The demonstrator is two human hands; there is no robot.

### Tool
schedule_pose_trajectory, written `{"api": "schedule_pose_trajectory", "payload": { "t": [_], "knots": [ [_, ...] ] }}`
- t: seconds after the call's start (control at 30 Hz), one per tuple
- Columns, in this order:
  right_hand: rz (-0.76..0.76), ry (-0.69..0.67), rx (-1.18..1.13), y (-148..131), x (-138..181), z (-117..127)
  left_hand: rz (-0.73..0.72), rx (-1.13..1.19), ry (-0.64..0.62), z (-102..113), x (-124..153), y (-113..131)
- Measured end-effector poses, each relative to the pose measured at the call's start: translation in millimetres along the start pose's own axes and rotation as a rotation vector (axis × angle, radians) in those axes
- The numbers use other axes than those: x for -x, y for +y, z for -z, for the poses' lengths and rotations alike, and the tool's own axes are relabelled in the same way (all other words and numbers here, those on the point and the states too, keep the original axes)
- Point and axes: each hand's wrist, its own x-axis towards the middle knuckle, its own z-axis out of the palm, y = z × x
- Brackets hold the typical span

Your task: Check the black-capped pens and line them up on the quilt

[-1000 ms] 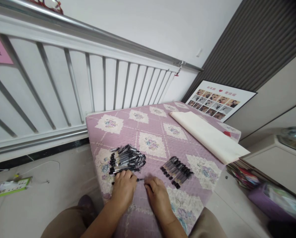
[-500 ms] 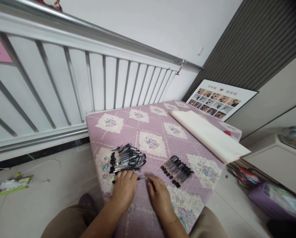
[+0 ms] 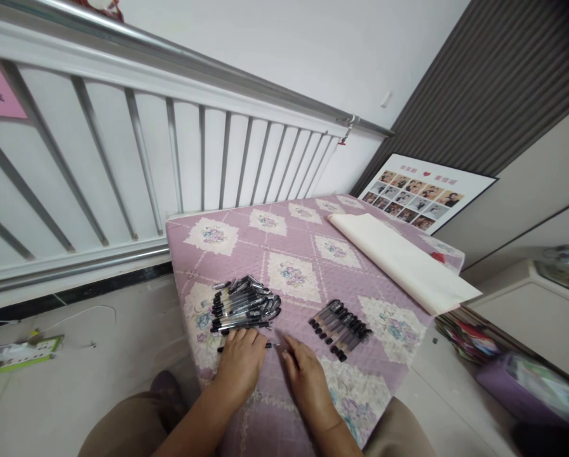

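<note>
My left hand (image 3: 239, 363) lies palm down on the purple quilted cover (image 3: 303, 254), its fingers closed over a black pen (image 3: 269, 345) whose tip sticks out to the right. My right hand (image 3: 307, 376) rests beside it, fingertips close to that tip; whether it holds a cap is hidden. A loose heap of black pens (image 3: 243, 304) lies just beyond my left hand. A neat row of capped pens (image 3: 340, 322) lies to the right of my right hand.
A cream roll of paper (image 3: 401, 260) lies at the cover's right edge, a photo board (image 3: 420, 192) leaning behind it. White railing (image 3: 170, 165) stands at the back. A power strip (image 3: 18, 353) and cables lie on the floor at left, clutter at right.
My hands have barely moved; the right hand's fingers have edged a little closer to the pen tip.
</note>
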Motion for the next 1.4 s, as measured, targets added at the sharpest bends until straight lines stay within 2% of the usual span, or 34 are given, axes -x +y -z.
{"api": "schedule_pose_trajectory", "payload": {
  "t": [0.3,0.53,0.7,0.9,1.4],
  "knots": [
    [-0.083,0.073,-0.105,1.2,-1.7,3.4,0.003,0.021,-0.003,1.4,-0.5,-0.1],
    [-0.309,0.13,-0.267,3.2,0.5,4.6,-0.016,0.047,0.005,3.3,-0.2,0.6],
    [-0.367,0.223,-0.388,-1.8,-2.3,7.2,-0.02,0.061,-0.005,4.6,-0.6,1.2],
    [-0.471,0.106,-0.582,-8.9,-4.3,7.2,-0.027,0.08,-0.024,6.6,-0.1,1.6],
    [-0.349,-0.057,-0.575,-11.9,-7.7,10.1,-0.057,0.111,-0.047,9.3,0.1,0.8]
  ]
}}
